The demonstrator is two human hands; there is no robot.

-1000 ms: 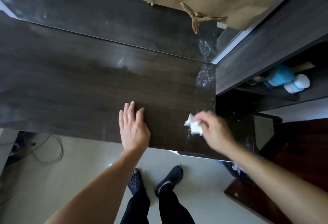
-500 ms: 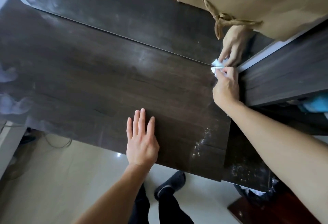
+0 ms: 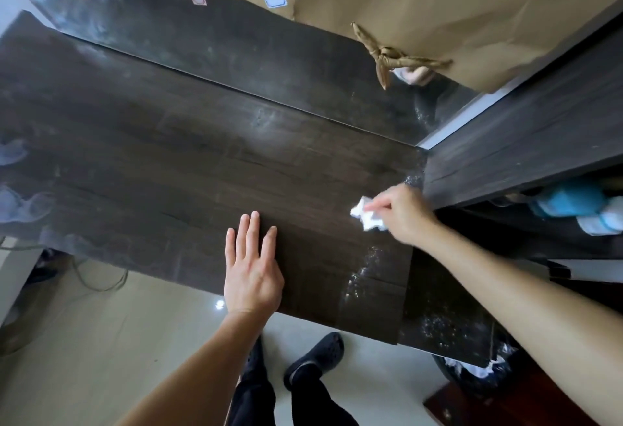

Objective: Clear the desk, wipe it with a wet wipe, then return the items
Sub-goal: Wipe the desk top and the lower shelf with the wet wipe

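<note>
Dark wood-grain desk (image 3: 168,162) fills the view, running left to right, with a glossy dark back panel (image 3: 236,41) standing along its far edge. Near the desk's right end, the wet wipe (image 3: 367,218) is a crumpled white wad lying on the surface. Its long axis slants from far-left to near-right, and its free corner points left toward the middle of the desk. The right hand (image 3: 404,214) pinches it from the right, fingers curled and closed on the wad. The left hand (image 3: 253,273) lies flat on the near edge, palm down, fingers straight and close together, pointing toward the back panel.

White specks (image 3: 364,272) dot the surface just nearer than the wipe. Brown paper (image 3: 438,4) with 2 stickers and a twisted paper tie (image 3: 394,56) hangs over the back panel. A dark shelf unit (image 3: 522,142) butts against the desk's right end, just beside the right hand, and holds a blue and white bottle (image 3: 569,206) lying down. Below, 2 dark shoes (image 3: 313,361) stand on the pale floor.
</note>
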